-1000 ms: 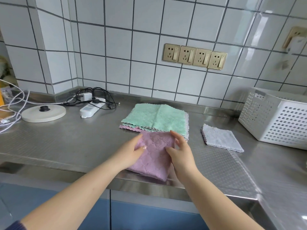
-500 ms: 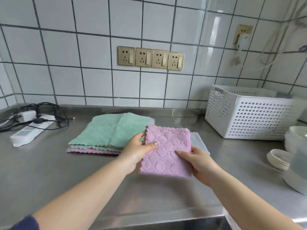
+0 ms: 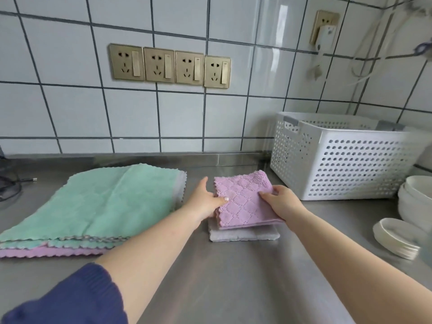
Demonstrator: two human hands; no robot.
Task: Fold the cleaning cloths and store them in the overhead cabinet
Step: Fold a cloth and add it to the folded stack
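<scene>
A folded pink cloth (image 3: 243,202) with a quilted pattern lies over a folded grey cloth (image 3: 243,235) on the steel counter. My left hand (image 3: 203,202) grips its left edge, thumb on top. My right hand (image 3: 284,203) holds its right edge, thumb on top and fingers underneath. To the left sits a stack of unfolded cloths (image 3: 98,206), green on top, with grey and pink edges showing below. The overhead cabinet is out of view.
A white perforated basket (image 3: 346,160) stands at the back right against the tiled wall. White bowls (image 3: 418,197) and small stacked plates (image 3: 397,239) sit at the right edge. A row of wall sockets (image 3: 170,65) hangs above the counter (image 3: 233,277).
Both hands carried the folded pink cloth from in front of the stack to the right and brought it down over the folded grey cloth. The view swung right.
</scene>
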